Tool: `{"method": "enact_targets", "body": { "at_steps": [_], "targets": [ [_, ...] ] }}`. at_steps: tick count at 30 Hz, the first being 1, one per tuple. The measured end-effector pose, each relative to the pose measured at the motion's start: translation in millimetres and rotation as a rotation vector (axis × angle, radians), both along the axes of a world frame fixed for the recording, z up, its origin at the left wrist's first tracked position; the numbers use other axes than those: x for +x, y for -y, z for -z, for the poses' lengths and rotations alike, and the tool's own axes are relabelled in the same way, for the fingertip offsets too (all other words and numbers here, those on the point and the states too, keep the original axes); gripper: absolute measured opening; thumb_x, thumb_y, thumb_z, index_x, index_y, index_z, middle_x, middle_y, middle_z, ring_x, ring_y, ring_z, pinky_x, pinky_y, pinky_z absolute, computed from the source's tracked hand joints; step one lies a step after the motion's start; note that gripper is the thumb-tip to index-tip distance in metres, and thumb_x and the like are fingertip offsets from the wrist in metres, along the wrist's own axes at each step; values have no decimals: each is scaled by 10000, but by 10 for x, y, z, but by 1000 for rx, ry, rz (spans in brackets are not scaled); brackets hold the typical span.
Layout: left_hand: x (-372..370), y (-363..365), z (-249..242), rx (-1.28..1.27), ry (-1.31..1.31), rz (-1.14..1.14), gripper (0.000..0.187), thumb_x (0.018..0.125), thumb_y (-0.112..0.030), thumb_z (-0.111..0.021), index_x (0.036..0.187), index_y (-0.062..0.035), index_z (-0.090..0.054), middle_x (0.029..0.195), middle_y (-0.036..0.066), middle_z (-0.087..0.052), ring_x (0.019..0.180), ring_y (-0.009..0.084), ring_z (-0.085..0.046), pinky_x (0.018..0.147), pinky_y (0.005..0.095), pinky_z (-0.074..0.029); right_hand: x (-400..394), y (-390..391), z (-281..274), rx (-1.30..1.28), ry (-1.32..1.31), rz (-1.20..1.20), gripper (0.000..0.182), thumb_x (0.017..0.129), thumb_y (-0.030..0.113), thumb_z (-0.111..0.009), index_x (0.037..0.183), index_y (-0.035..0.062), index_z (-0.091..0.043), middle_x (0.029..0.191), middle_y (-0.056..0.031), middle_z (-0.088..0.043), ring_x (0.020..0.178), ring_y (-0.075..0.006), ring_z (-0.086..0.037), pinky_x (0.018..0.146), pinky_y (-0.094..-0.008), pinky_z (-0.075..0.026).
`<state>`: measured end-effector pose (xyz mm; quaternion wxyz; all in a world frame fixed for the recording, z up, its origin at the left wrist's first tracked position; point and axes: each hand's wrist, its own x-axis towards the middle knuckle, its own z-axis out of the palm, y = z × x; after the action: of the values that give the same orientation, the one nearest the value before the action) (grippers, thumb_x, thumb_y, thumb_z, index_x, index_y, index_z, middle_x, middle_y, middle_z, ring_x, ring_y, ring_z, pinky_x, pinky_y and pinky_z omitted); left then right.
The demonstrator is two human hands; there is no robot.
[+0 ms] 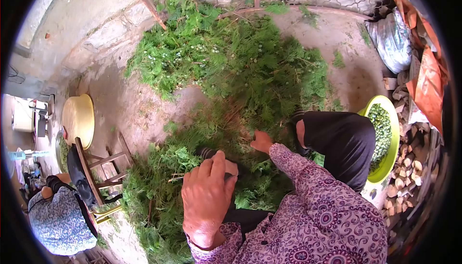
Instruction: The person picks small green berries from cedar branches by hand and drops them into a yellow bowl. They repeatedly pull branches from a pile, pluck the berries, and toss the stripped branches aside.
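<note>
My left hand (pixel 207 201) is closed in the near foreground, its back toward me. A thin stick-like end (pixel 176 177) pokes out on its left side and something dark shows at its right edge; I cannot make out what it grips. Farther out, my right hand (pixel 262 142) reaches low over the cut evergreen branches (pixel 236 124), its fingers a little apart and nothing visible in them. Branches lie around both my legs. Beyond my hands spreads a large heap of green sprigs (pixel 240 57) with small pale berries or cones.
To my right stands a yellow-green basin (pixel 395 143) of small green cones, beside stacked firewood (pixel 402 187). A silver sack (pixel 392 42) and orange sheet (pixel 428 86) lie behind. At left are a yellow basin (pixel 86 122), a wooden chair (pixel 91 167) and another person (pixel 62 220).
</note>
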<state>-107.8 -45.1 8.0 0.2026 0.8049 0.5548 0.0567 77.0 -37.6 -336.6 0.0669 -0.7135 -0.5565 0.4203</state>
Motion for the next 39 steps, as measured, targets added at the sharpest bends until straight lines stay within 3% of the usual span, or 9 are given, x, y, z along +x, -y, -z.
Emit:
{"method": "enact_targets", "body": {
  "at_steps": [3,6,13,17,19,22,26,29,39],
  "targets": [
    [55,15,-20,-22,1,-3,497,661,-144,-657,1111,-25,-482,901,142,-571,817,303,-548,694,376,-420,158,17,-131,-281,-329,267,168,736,155,-570,766,-10,-567,734,-149,-583,657,-230,-592,533,-347,-458],
    [109,32,-7,4,-10,16,489,663,-144,-657,1106,-31,-485,880,137,-573,809,307,-551,693,380,-425,322,-59,-89,-417,-666,500,171,769,158,-538,780,-11,-561,783,-140,-588,667,-192,-599,510,-315,-455],
    [210,9,-2,-19,-29,31,485,662,-156,-663,1101,-45,-490,877,126,-577,802,306,-554,683,380,-431,840,-754,190,683,138,449,319,803,182,-496,1029,-42,-513,822,-138,-578,594,-199,-542,524,-314,-429],
    [223,-57,29,-26,-42,28,476,668,-160,-659,1100,-49,-493,861,124,-575,792,301,-555,679,380,-433,1027,-1015,195,342,-101,641,335,810,174,-506,1071,-32,-473,753,-150,-571,530,-233,-514,486,-332,-407],
    [229,-98,31,-27,-40,30,468,673,-162,-654,1098,-48,-494,854,123,-574,789,299,-555,680,380,-432,1050,-1067,-17,-143,-200,619,247,814,164,-521,976,-23,-516,629,-132,-529,462,-207,-461,447,-342,-379],
    [233,-117,40,21,-31,41,453,681,-162,-642,1092,-43,-494,821,125,-568,772,303,-554,663,384,-433,1049,-1038,-173,-24,14,292,219,814,171,-541,872,-39,-521,536,-96,-466,418,-165,-413,395,-333,-342],
    [246,-101,42,33,-10,49,432,685,-162,-635,1074,-36,-495,788,137,-560,745,321,-550,634,397,-437,1148,-929,-748,-105,-228,410,207,808,155,-536,810,-52,-533,517,-79,-446,395,-146,-397,366,-323,-322],
    [277,-71,20,58,1,75,407,689,-164,-636,1050,-37,-495,778,148,-557,735,332,-548,628,406,-439,1353,-907,-1117,28,-190,282,191,765,159,-542,722,-23,-580,583,-133,-532,465,-196,-500,461,-335,-419],
    [503,-69,26,57,-59,137,328,723,-205,-626,966,-48,-470,815,166,-561,788,346,-556,671,417,-447,1701,-797,-2587,206,-333,247,141,740,130,-534,695,-3,-552,513,-58,-477,372,-115,-406,346,-270,-318]
  ]
}}
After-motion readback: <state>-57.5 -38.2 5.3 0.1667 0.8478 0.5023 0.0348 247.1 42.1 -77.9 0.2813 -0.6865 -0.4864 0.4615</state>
